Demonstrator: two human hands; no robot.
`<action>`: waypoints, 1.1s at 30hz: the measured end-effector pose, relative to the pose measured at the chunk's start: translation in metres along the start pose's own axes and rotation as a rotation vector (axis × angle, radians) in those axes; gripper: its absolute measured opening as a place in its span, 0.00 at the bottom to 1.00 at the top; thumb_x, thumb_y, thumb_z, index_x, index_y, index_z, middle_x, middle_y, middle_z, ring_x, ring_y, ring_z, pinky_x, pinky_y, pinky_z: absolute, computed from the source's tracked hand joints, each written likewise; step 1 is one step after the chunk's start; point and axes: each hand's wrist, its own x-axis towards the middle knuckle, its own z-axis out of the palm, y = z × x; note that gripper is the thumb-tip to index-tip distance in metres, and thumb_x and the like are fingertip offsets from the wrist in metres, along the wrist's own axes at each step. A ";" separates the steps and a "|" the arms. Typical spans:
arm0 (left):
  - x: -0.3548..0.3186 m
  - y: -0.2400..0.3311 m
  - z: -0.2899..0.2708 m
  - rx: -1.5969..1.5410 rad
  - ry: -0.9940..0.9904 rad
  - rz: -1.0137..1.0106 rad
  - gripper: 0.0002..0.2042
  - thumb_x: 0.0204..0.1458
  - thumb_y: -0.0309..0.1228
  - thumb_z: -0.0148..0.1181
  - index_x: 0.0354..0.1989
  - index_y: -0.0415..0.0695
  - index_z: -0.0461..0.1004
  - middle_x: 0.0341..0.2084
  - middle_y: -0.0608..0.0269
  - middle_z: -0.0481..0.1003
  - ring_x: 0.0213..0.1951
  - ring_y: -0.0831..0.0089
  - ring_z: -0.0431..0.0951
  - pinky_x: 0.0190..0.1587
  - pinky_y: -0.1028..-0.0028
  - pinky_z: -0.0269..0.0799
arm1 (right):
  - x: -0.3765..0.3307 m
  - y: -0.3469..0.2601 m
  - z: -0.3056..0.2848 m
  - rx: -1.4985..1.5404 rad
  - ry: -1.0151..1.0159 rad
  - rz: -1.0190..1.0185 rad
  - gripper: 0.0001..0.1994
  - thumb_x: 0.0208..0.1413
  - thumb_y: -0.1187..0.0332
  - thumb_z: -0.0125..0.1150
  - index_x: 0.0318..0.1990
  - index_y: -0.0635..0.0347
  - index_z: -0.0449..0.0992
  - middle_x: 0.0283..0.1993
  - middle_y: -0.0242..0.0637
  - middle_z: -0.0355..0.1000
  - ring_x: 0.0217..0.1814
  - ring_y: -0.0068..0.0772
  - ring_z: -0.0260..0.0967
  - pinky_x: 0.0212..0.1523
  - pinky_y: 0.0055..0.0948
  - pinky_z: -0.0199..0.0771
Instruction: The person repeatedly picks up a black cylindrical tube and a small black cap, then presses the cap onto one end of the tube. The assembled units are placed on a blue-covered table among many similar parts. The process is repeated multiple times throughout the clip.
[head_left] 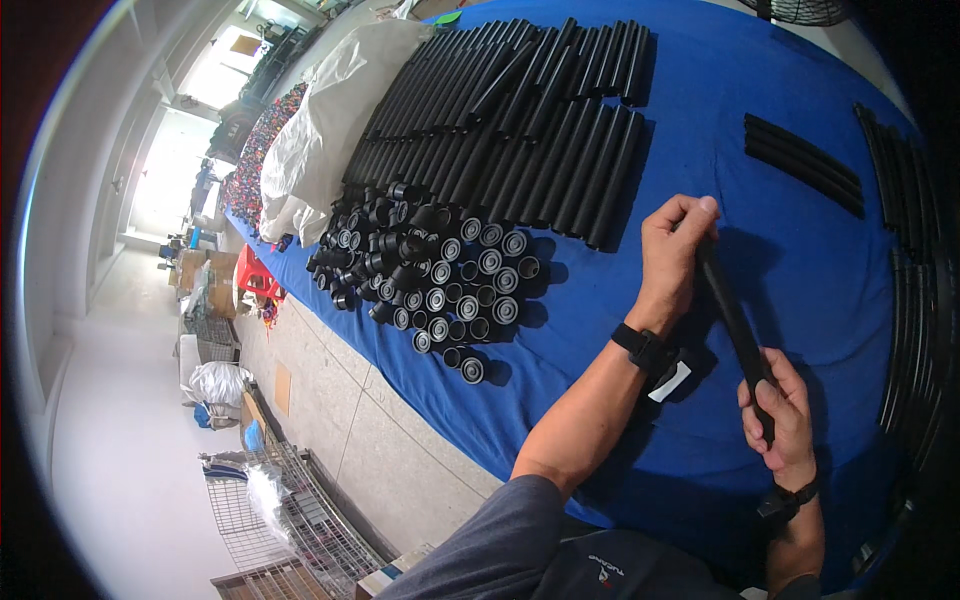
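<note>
A black tube (733, 315) slants across in front of me, above the blue cloth. My left hand (672, 245) is closed around its upper end, the thumb resting over the tip. Lower down, my right hand (782, 412) wraps the tube close to its other end, which sticks out a little below the fingers. Left of my hands lies a heap of black round caps (437, 300), some showing grey ringed faces. Beyond them, black tubes (560, 165) lie side by side in rows, with a few crosswise on top.
The blue cloth (690, 60) covers the table. Several black tubes (800, 165) lie at the right, more bundled along the right edge. A white plastic bag (325, 130) stands beside many small colourful pieces (250, 160). A red stool (257, 275) and wire racks (290, 500) are on the floor.
</note>
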 end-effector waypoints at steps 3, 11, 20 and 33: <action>0.001 0.004 -0.001 0.077 -0.046 -0.051 0.12 0.60 0.38 0.66 0.30 0.43 0.76 0.22 0.69 0.74 0.23 0.82 0.69 0.26 0.79 0.60 | -0.001 -0.002 0.001 0.013 -0.002 -0.014 0.21 0.66 0.68 0.60 0.63 0.63 0.66 0.36 0.37 0.73 0.19 0.15 0.66 0.13 0.14 0.63; 0.002 0.000 -0.006 0.143 -0.066 -0.092 0.11 0.59 0.36 0.66 0.29 0.44 0.75 0.20 0.69 0.73 0.22 0.82 0.69 0.24 0.79 0.59 | -0.002 0.009 0.017 -0.625 0.197 -0.147 0.22 0.61 0.76 0.61 0.62 0.63 0.67 0.35 0.34 0.71 0.25 0.14 0.65 0.23 0.15 0.63; 0.004 -0.004 -0.005 0.085 -0.026 -0.026 0.10 0.59 0.34 0.66 0.29 0.44 0.74 0.20 0.68 0.73 0.21 0.81 0.70 0.25 0.78 0.62 | 0.008 0.011 0.004 -0.980 0.170 -0.504 0.22 0.63 0.73 0.60 0.64 0.65 0.67 0.34 0.32 0.70 0.21 0.13 0.63 0.18 0.15 0.60; 0.004 -0.002 -0.005 0.021 -0.073 -0.057 0.11 0.60 0.36 0.65 0.29 0.44 0.75 0.20 0.68 0.73 0.22 0.81 0.69 0.26 0.78 0.62 | -0.004 -0.002 0.010 -0.637 0.179 -0.159 0.14 0.65 0.70 0.60 0.55 0.64 0.70 0.30 0.31 0.69 0.20 0.14 0.62 0.17 0.14 0.59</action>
